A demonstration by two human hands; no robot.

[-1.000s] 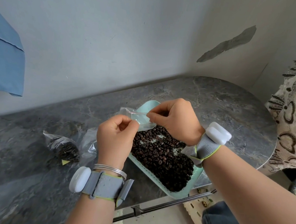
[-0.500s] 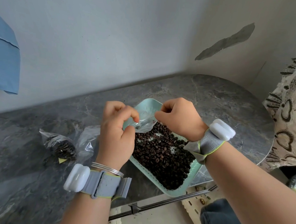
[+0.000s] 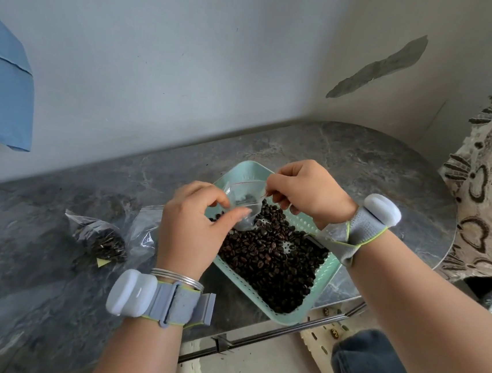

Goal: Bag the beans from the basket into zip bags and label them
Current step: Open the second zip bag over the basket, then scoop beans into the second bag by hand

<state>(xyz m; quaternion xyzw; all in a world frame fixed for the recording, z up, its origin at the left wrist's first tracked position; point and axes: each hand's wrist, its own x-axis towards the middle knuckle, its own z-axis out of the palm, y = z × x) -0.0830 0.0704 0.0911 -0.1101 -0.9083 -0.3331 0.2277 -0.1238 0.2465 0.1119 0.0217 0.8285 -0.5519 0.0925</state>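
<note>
Our left hand (image 3: 192, 229) pinches the near lip of the small zip bag (image 3: 245, 198), our right hand (image 3: 307, 189) the far lip. Its mouth, closed a second ago, now gapes over the beans (image 3: 271, 258) in the green basket (image 3: 292, 319) — ready, we judge, for filling. One filled bag (image 3: 104, 239) lies to the left on the surface (image 3: 362, 155).

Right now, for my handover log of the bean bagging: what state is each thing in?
small zip bag: held above the basket, mouth pulled apart, looks empty.
left hand: pinches one side of its mouth.
right hand: pinches the opposite side.
basket: on the table, well filled with beans.
filled bag: lies on the table, beans inside, yellow label at its edge.
spare bags: empty, beside the basket.
</note>
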